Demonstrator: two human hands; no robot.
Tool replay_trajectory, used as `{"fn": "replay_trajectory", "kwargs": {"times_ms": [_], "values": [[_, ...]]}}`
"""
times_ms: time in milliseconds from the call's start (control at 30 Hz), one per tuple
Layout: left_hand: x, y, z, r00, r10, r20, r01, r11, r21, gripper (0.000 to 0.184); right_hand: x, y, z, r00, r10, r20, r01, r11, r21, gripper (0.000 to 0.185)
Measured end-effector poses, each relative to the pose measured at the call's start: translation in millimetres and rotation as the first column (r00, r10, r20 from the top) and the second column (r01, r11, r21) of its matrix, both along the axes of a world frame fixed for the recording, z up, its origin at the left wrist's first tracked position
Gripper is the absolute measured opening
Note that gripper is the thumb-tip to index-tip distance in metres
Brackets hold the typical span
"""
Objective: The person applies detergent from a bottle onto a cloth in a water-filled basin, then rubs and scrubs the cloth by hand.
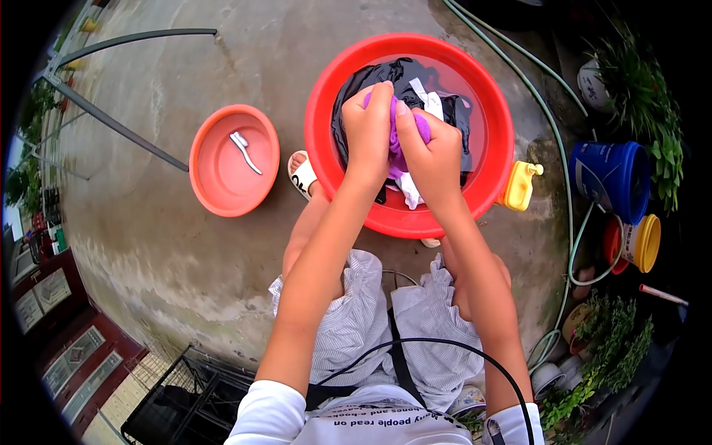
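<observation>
My left hand [368,133] and my right hand [432,152] are closed side by side around a bunched purple cloth [397,157], its exact kind hidden by my fingers. Both are over a large red basin [320,111] of water. Beneath them, dark wet clothes [356,85] lie in the water, with a white piece of cloth [430,101] among them. Another white cloth [409,191] shows below my hands, near the basin's near side.
A smaller coral basin [208,185] holding a white-handled brush [245,152] stands left on the wet concrete. Right of the red basin is a yellow jug [521,187]. Farther right are a green hose [552,122], a blue bucket [608,178] and plants. A metal frame [122,119] juts in left.
</observation>
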State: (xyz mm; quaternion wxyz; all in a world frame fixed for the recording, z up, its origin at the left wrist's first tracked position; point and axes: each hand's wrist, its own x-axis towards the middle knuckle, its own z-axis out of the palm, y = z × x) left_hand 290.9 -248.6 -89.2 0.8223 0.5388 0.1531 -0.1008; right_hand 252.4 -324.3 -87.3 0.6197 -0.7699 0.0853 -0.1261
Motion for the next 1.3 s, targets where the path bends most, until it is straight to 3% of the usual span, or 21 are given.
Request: {"fn": "replay_trajectory", "kwargs": {"times_ms": [67, 200, 267, 333, 500, 633, 733, 800, 867, 933, 1033, 1133, 1300], "values": [[-7.3, -9.6, 1.1, 1.0, 0.001, 0.014, -0.001, 0.999, 0.041, 0.026, 10.4, -7.5, -5.5, 0.996, -0.08, -0.037, 0.085, 0.98, 0.179, 0.039], [-30.4, -21.6, 1.5, 0.968, -0.184, 0.173, 0.133, 0.954, 0.27, 0.027, 23.6, -31.5, -20.4, 0.983, -0.115, -0.141, 0.152, 0.946, 0.285, 0.043], [-27.4, -19.8, -8.1, 0.965, -0.166, 0.201, 0.124, 0.97, 0.207, 0.027, 21.2, -29.3, -19.6, 0.984, -0.126, -0.127, 0.154, 0.959, 0.239, 0.043], [-18.5, -12.9, 2.2, 0.992, -0.097, 0.074, 0.095, 0.995, 0.038, 0.028, 18.7, -21.4, -14.8, 0.99, -0.108, -0.094, 0.126, 0.969, 0.213, 0.041], [1.7, 5.9, -4.6, 0.999, -0.025, 0.027, 0.026, 0.999, -0.04, 0.024, -0.1, 2.9, 3.5, 0.998, 0.037, -0.057, -0.03, 0.992, 0.125, 0.037], [-6.2, -5.2, -1.0, 0.998, -0.021, 0.054, 0.016, 0.996, 0.083, 0.028, 9.2, -5.2, -2.5, 0.997, -0.056, -0.056, 0.065, 0.983, 0.172, 0.038], [-19.4, -14.6, 1.6, 0.987, -0.117, 0.109, 0.106, 0.989, 0.104, 0.029, 19.8, -23.9, -16.2, 0.989, -0.109, -0.098, 0.13, 0.959, 0.252, 0.041], [-30.1, -19.5, 6.4, 0.972, -0.19, 0.141, 0.154, 0.96, 0.232, 0.028, 21.6, -26.6, -20.5, 0.984, -0.122, -0.128, 0.157, 0.937, 0.313, 0.041], [-28.7, -18.0, 0.5, 0.964, -0.179, 0.196, 0.125, 0.958, 0.258, 0.028, 21.5, -23.6, -23.4, 0.984, -0.128, -0.127, 0.164, 0.928, 0.336, 0.041], [-21.2, -13.2, 2.4, 0.989, -0.099, 0.105, 0.088, 0.991, 0.101, 0.029, 20.6, -19.4, -18.0, 0.987, -0.105, -0.118, 0.134, 0.953, 0.271, 0.04], [-8.6, -2.8, 3.7, 0.995, -0.01, 0.096, 0.0, 0.995, 0.104, 0.032, 10.9, -6.1, -2.1, 0.994, -0.065, -0.092, 0.087, 0.961, 0.261, 0.039], [3.7, 4.4, 2.0, 0.999, 0.044, 0.016, -0.044, 0.999, 0.023, 0.032, -1.3, 6.5, 3.0, 0.998, 0.035, -0.051, -0.028, 0.989, 0.143, 0.037], [-11.4, -7.0, 5.4, 0.994, -0.044, 0.104, 0.031, 0.992, 0.124, 0.029, 10.6, -7.5, -4.7, 0.993, -0.088, -0.072, 0.104, 0.959, 0.265, 0.039]]}}
